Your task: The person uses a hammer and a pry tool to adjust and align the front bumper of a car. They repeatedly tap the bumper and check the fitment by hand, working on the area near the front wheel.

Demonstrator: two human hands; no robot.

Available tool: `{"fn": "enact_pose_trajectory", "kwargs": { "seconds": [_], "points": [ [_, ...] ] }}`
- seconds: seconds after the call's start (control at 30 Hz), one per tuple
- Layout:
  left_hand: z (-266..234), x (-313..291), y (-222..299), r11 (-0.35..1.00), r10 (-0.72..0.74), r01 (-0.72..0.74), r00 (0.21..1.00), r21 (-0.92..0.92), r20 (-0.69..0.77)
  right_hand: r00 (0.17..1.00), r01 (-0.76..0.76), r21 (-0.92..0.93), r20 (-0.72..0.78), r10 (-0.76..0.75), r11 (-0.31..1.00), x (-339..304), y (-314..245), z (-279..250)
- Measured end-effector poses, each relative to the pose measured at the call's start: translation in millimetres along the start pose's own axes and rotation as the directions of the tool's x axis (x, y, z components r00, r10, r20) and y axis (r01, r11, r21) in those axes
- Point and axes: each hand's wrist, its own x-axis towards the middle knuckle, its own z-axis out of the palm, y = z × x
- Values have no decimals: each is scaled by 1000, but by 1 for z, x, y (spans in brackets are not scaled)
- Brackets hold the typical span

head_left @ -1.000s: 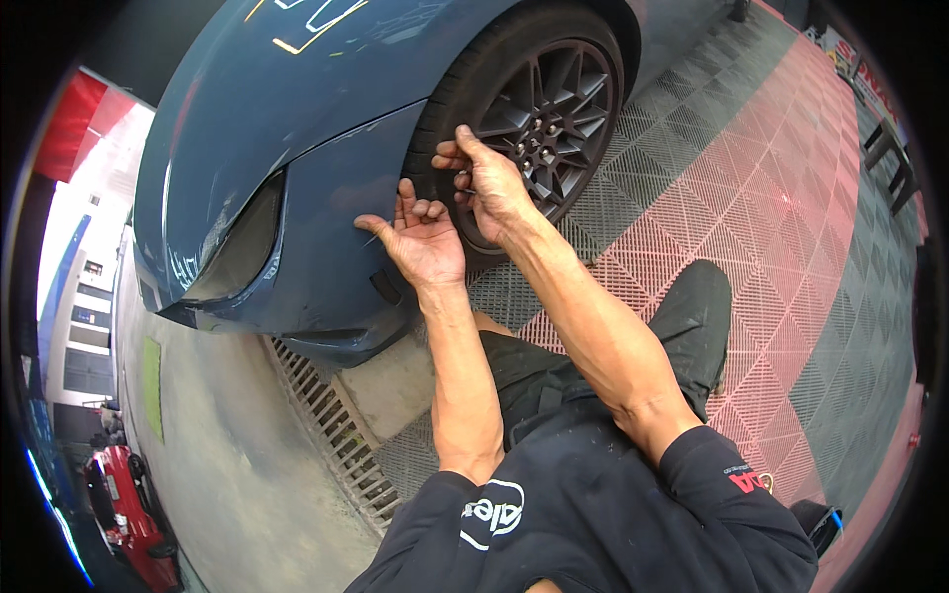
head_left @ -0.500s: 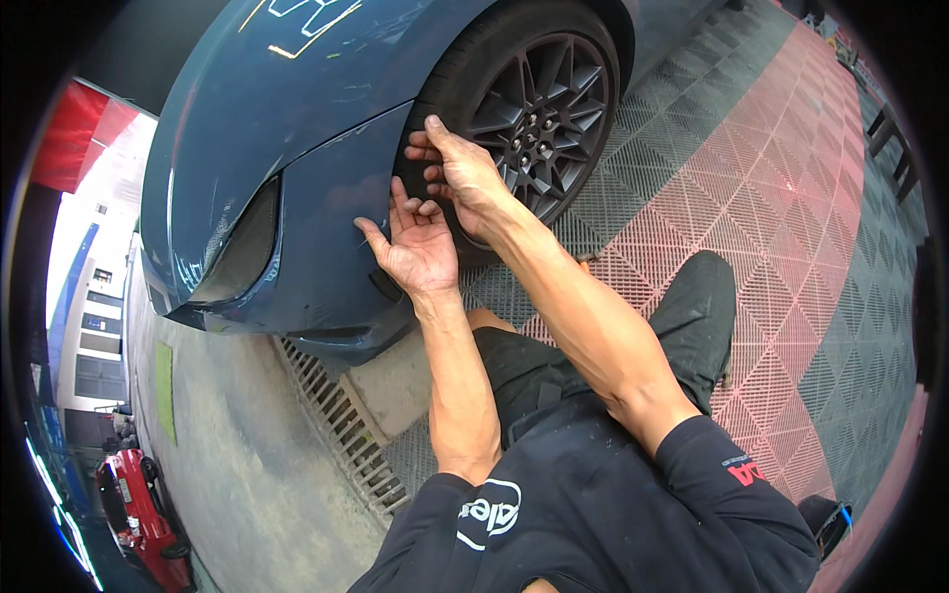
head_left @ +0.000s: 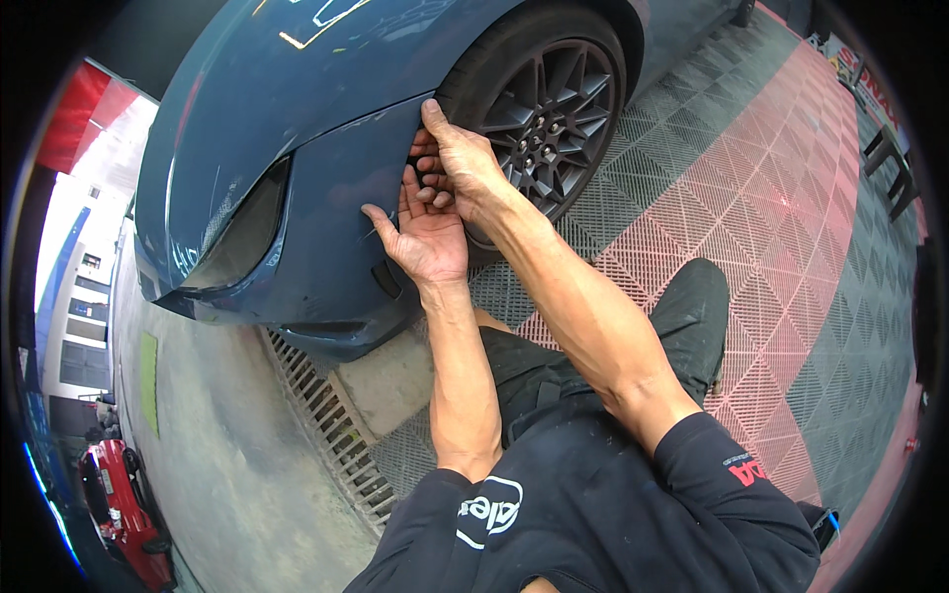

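Standing red car (head_left: 124, 509): seen small by the left edge of the concrete floor (head_left: 227, 425).
Green strip (head_left: 149, 385): laid upon that floor, near its left edge.
Drain grate (head_left: 314, 400): set along the concrete floor's right edge.
Blue-grey car (head_left: 297, 89): parked beyond the grate's upper end, nose turned left.
Bumper (head_left: 341, 208): found at the car's front corner, its rear edge bordered by the wheel (head_left: 549, 124).
Left hand (head_left: 430, 242): held beside that rear edge, palm bared, thumb spread, fingers loosely curled; nothing is seen clasped.
Right hand (head_left: 465, 173): raised with its thumb at the edge's top corner, fingers bent below, close by the left fingers; whether the edge is gripped cannot be made out.
Tiled floor (head_left: 732, 208): patterned in grey and red.
Dark stool (head_left: 883, 148): placed near the tiled floor's right edge.
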Motion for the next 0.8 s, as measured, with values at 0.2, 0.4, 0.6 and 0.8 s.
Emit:
{"fn": "enact_pose_trajectory", "kwargs": {
  "seconds": [0.2, 0.4, 0.6, 0.8],
  "points": [
    [0, -4, 2, 999, 12, -11, 1000, 54, -12, 991, 28, -70, 130, -19, 997, -2, -8, -13],
    [16, -38, 11, 695, 212, -109, 976, 710, -58, 999, 15, -56, 53, -12, 998, -20, 6, -90],
    [17, -60, 55, -603, 443, -300, 645, 739, 623, 987, -45, 25, -156, 49, 999, -49, 30, -189],
    [46, -31, 50, -971, 41, -182, 506, 153, 862, 987, -64, -225, -161, 28, 972, -48, 27, -243]
  ]
}}
